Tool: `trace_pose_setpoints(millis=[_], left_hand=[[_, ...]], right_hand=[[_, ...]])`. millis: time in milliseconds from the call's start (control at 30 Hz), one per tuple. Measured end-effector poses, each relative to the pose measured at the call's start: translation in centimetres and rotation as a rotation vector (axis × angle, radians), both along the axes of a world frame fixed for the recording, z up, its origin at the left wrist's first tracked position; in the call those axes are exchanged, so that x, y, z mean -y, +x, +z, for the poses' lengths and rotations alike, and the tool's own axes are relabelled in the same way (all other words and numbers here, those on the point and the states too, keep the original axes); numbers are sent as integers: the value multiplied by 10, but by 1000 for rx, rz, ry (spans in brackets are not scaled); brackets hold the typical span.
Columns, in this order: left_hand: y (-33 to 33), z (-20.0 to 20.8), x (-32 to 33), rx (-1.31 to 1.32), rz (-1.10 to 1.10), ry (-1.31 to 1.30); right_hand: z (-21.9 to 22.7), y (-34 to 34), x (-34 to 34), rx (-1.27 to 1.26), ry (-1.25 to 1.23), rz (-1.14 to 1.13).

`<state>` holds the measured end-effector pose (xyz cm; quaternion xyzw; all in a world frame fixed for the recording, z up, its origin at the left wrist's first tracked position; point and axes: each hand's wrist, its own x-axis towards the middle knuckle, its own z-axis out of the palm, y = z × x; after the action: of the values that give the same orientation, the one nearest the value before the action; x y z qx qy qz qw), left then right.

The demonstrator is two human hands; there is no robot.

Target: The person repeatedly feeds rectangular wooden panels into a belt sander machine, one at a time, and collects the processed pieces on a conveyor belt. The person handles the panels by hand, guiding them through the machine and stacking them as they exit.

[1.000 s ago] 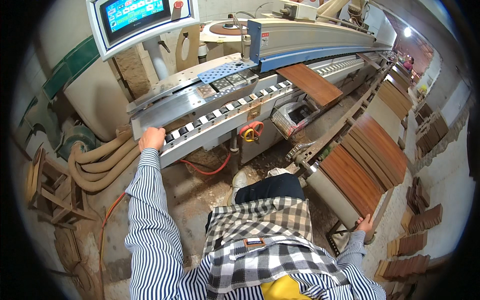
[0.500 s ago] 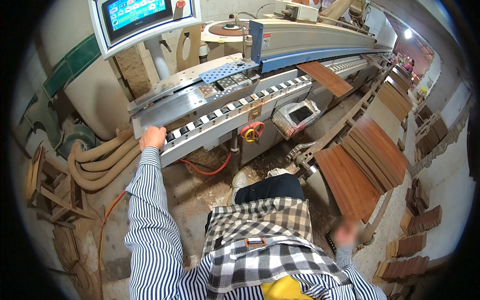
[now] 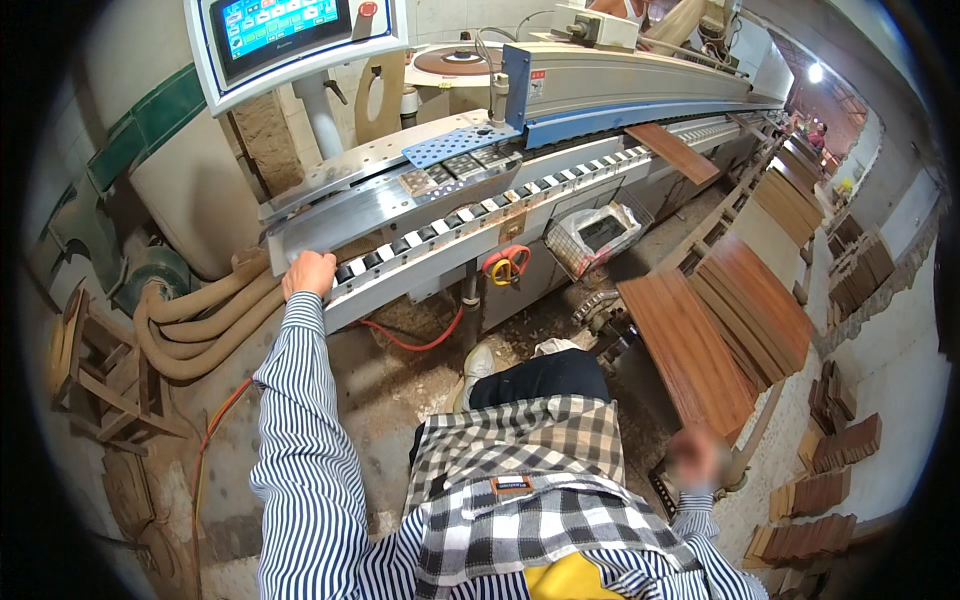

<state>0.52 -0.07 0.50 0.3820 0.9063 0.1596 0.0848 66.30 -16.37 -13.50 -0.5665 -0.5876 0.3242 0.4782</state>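
My left hand (image 3: 309, 273) rests at the near left corner of a long woodworking machine (image 3: 410, 279), its fingers curled over the edge of the metal bed (image 3: 330, 232). At the lower right, my right hand (image 3: 697, 458) is at the near end of a reddish-brown wooden panel (image 3: 685, 345). That hand is blurred, so its separate fingers do not show. The panel lies slanted, its far end sticking out to the left of a stack of similar panels (image 3: 752, 310). Farther along the machine, another brown panel (image 3: 672, 153) lies across the roller track.
A control screen (image 3: 285, 35) stands at the upper left. Scissors (image 3: 507, 265) with red and yellow handles hang on the machine's side, near a lined wire basket (image 3: 592, 240). Thick hoses (image 3: 215, 325) and a wooden stool (image 3: 110, 370) are at the left. More panel stacks (image 3: 845, 445) line the right.
The panel at my right hand has swung up and left, away from the stack. The panel on the machine has travelled farther along the track. My left hand has stayed in place.
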Motion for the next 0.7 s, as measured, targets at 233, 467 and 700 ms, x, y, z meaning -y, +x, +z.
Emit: trace_pose_setpoints(millis=[233, 467, 700], left_hand=[[-4, -5, 0, -2, 26, 7], [-9, -9, -4, -6, 16, -2], [-11, -11, -1, -2, -9, -4]], right_hand=[[79, -88, -47, 413, 196, 134], [68, -198, -128, -543, -159, 451], [93, -309, -158, -639, -602, 838]])
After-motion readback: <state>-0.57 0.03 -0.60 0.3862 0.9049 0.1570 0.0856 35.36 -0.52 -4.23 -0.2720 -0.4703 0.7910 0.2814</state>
